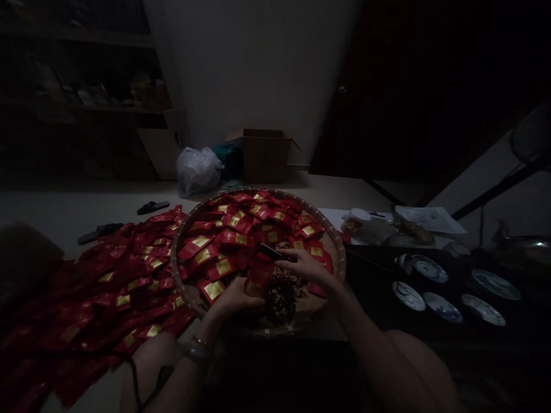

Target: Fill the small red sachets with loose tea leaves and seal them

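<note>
Packet: red (257, 282), gold label, over near edge of round woven tray (340, 252).
Axis: roughly upright, top toward far rim.
Left hand: (235, 298) fingers curled, pinching the packet's lower part.
Right hand: (307, 265) palm down over loose dark tea (282, 295), fingers pressed on a dark scoop (275, 252).

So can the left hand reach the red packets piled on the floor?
Probably yes. The pile of red packets lies just left of the basket, close beside the left hand, with nothing between. But that hand already holds a red packet.
</note>
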Tool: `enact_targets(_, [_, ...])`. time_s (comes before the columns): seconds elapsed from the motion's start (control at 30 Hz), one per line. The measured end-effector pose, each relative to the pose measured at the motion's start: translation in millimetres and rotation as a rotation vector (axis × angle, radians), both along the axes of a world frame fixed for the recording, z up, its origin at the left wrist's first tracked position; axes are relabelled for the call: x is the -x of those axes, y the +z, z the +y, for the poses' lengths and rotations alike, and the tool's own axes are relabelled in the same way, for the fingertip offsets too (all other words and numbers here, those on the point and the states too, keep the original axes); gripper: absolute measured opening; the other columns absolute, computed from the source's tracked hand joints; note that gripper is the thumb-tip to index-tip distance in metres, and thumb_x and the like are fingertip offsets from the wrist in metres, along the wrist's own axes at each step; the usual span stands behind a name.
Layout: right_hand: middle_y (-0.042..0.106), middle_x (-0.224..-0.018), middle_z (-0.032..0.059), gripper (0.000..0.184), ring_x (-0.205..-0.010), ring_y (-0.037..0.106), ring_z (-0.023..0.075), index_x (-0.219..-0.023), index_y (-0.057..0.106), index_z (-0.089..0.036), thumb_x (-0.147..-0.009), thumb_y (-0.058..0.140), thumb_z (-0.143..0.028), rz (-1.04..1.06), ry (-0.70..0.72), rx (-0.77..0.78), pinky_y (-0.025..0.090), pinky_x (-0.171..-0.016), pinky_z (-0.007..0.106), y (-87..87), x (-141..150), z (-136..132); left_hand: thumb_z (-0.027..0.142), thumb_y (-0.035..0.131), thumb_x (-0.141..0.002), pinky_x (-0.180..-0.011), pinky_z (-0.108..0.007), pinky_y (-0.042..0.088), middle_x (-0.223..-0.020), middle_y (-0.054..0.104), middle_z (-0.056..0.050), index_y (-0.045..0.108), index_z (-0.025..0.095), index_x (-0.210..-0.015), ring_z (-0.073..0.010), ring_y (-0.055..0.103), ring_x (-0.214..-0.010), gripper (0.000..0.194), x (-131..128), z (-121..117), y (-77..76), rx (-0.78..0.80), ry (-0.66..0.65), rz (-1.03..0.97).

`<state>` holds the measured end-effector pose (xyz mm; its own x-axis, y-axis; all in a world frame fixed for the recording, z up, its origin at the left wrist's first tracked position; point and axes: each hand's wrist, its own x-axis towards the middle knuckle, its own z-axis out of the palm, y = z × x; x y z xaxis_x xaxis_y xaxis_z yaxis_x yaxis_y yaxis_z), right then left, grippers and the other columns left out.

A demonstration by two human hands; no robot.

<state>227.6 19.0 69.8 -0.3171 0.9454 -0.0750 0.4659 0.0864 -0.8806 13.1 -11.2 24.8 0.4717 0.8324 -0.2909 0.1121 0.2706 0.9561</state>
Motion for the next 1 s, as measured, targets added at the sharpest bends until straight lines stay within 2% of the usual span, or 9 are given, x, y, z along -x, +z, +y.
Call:
enact_targets(0.13, [0.069,-0.104,0.0055,0.046,-0.094,0.062,0.0250,-0.110,0.067,-0.017,-0.071,0.067,-0.042,-0.030,0.055,-0.045,0.047,-0.081,0.033,-1.0,0,-2,0.019,0.074,-0.050,-0.052,-0.022,0.042,-0.056,0.056,0.004,0.062,0.011,-0.072,-0.0099,0.049,-0.052,0.027,-1,-1,1.8,0.005,0.026,-0.006])
enact_targets(0.3, [0.072,-0.095,0.0068,0.036,-0.089,0.064,0.0256,-0.101,0.071,-0.014,-0.074,0.064,-0.037,-0.046,0.059,-0.096,0.047,-0.077,0.033,-8.1,9,-3,0.021,0.075,-0.051,-0.054,-0.022,0.042,-0.061,0.060,0.003,0.064,0.012,-0.074,-0.0116,0.053,-0.057,0.027,-1,-1,3.5,-0.012,-0.015,-0.020])
enact_targets(0.43, [0.071,-0.098,0.0055,0.039,-0.088,0.064,0.0241,-0.105,0.069,-0.017,-0.073,0.066,-0.038,-0.050,0.085,-0.129,0.047,-0.076,0.031,-9.0,9,-2,0.019,0.074,-0.051,-0.053,-0.021,0.042,-0.059,0.059,0.003,0.063,0.012,-0.073,-0.0111,0.052,-0.055,0.025,-1,0,1.5,-0.026,-0.010,0.007])
enact_targets(0.67, [0.071,-0.092,0.0046,0.033,-0.082,0.063,0.0220,-0.101,0.070,-0.016,-0.074,0.065,-0.035,-0.089,0.081,-0.128,0.045,-0.070,0.028,-7.5,10,-2,0.019,0.074,-0.051,-0.054,-0.021,0.043,-0.063,0.061,0.002,0.064,0.011,-0.077,-0.0113,0.052,-0.057,0.029,-1,0,-1.7,-0.009,-0.026,-0.027])
enact_targets(0.83, [0.072,-0.088,0.0044,0.030,-0.081,0.063,0.0221,-0.096,0.072,-0.015,-0.074,0.063,-0.034,-0.085,0.075,-0.118,0.045,-0.072,0.029,-6.0,12,-4,0.019,0.074,-0.053,-0.053,-0.020,0.042,-0.060,0.060,0.003,0.065,0.011,-0.077,-0.0103,0.052,-0.055,0.027,0,-1,-0.9,-0.001,-0.038,-0.036])
enact_targets(1.0, [0.072,-0.089,0.0042,0.033,-0.083,0.063,0.0234,-0.097,0.072,-0.015,-0.073,0.063,-0.035,-0.043,0.075,-0.103,0.045,-0.072,0.029,-9.8,11,-3,0.025,0.078,-0.053,-0.062,-0.024,0.046,-0.072,0.068,-0.002,0.068,0.010,-0.088,-0.0154,0.060,-0.064,0.039,-1,0,1.7,-0.024,0.007,-0.018])
